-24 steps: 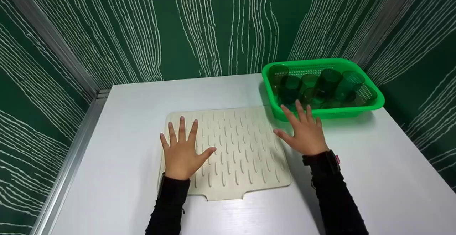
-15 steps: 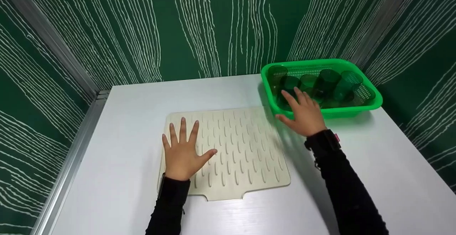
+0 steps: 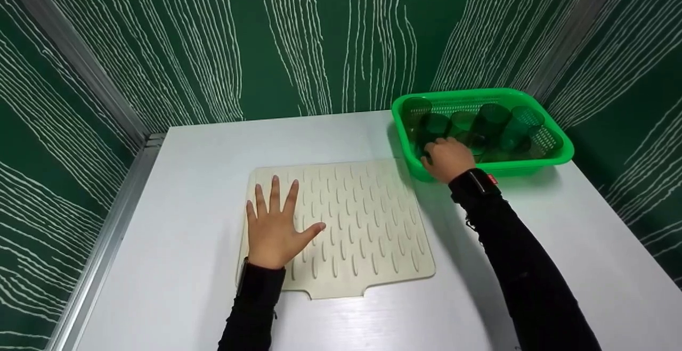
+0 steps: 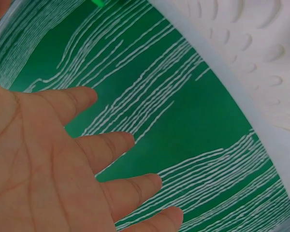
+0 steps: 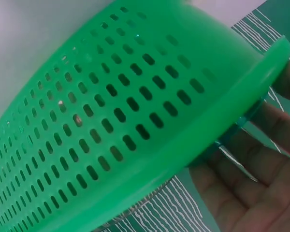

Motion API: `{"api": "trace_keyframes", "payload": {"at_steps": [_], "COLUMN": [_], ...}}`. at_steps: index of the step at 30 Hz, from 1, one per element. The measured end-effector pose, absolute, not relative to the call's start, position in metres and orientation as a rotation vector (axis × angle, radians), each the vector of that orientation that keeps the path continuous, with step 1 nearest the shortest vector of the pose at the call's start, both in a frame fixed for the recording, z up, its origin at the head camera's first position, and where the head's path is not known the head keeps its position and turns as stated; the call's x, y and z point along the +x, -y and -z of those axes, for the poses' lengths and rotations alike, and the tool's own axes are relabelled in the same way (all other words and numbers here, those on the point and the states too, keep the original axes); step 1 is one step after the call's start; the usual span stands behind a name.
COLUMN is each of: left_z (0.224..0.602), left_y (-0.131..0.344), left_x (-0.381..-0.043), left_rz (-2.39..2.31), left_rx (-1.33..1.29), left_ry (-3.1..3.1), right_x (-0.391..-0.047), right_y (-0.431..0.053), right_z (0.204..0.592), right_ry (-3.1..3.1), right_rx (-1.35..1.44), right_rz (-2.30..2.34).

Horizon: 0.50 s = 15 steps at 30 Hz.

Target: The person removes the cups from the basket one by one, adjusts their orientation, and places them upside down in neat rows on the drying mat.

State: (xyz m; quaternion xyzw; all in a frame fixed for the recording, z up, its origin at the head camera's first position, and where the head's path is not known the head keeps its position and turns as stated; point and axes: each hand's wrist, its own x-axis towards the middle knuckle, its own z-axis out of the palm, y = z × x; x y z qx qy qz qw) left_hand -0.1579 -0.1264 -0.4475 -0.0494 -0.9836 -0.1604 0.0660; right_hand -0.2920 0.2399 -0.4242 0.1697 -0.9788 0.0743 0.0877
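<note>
In the head view my left hand [image 3: 273,238] is held over the left part of a cream ridged mat [image 3: 351,223], fingers spread and straight. Its palm and fingers [image 4: 111,150] also show in the left wrist view, with nothing in them. My right hand [image 3: 448,160] reaches over the near rim of a green plastic basket [image 3: 533,167], fingers bent down inside at the left front. Several dark, see-through cups [image 3: 493,119] stand or lean in the basket. In the right wrist view the fingertips dip behind the basket rim [image 5: 222,121]; I cannot tell whether they grip a cup.
A white table [image 3: 176,202] carries the mat and basket. Green wall panels [image 3: 362,37] with white wavy lines enclose the back and sides, with metal posts [image 3: 90,52] at the corners. The basket stands at the back right, its near left corner beside the mat.
My right hand has moved forward from above the mat's right edge and the basket's near rim, its spread fingers now bent down into the basket. My left hand has barely moved.
</note>
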Motion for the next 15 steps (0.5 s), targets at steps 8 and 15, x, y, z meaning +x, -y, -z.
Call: {"api": "trace_keyframes", "payload": {"at_steps": [8,15], "left_z": [0.4470,0.4463], "left_y": [0.1261,0.1232], "left_x": [-0.1602,-0.1605], "left_rz": [0.551,0.656], "left_rx": [-0.211,-0.323], "left_ry": [2.999,2.965], "right_x": [-0.2952,-0.2935], "right_y": [-0.2374,-0.2371], "right_z": [0.4206,0.4295], "right_ry": [2.998,2.928], "right_rx": [0.478,0.450], "right_rz": [-0.296,-0.267]}}
